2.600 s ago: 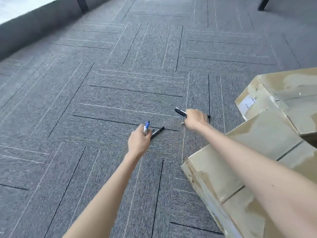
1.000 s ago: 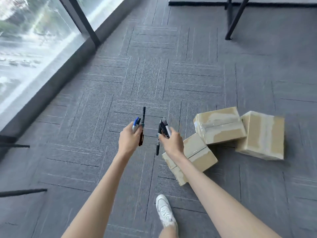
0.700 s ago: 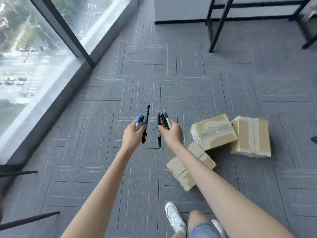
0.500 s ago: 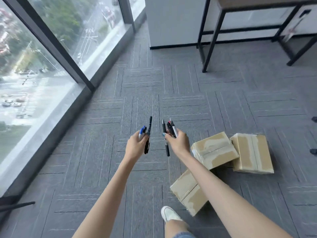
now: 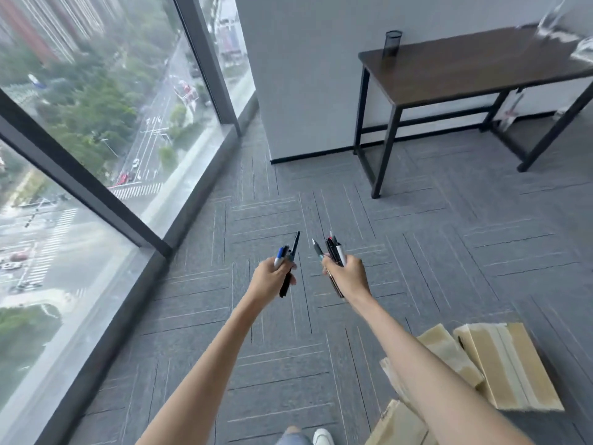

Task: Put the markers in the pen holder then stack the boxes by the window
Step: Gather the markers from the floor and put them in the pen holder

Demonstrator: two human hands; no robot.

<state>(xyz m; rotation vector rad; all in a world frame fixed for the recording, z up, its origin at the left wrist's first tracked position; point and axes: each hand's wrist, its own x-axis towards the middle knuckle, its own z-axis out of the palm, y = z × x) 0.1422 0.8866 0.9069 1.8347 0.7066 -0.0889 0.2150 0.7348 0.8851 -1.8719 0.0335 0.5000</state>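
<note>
My left hand [image 5: 271,277] is closed around a few markers [image 5: 290,252], one with a blue cap and one long black one sticking up. My right hand [image 5: 348,274] grips a bunch of several markers [image 5: 333,250], black, red and white, tips pointing up. Both hands are held out in front of me above the grey carpet. A dark cylindrical pen holder [image 5: 392,43] stands on the far left corner of a brown table [image 5: 481,64], well ahead to the right. Three taped cardboard boxes [image 5: 507,364] lie on the floor at the lower right, partly behind my right forearm.
A floor-to-ceiling window [image 5: 96,123] with dark frames runs along the left. A white wall column [image 5: 305,75] stands ahead beside the table. The table has black metal legs [image 5: 385,149]. My shoe [image 5: 322,436] shows at the bottom edge.
I have risen from the floor with the markers in both hands, and my view has lifted. The table and pen holder have come into sight, and the boxes have dropped to the lower right.
</note>
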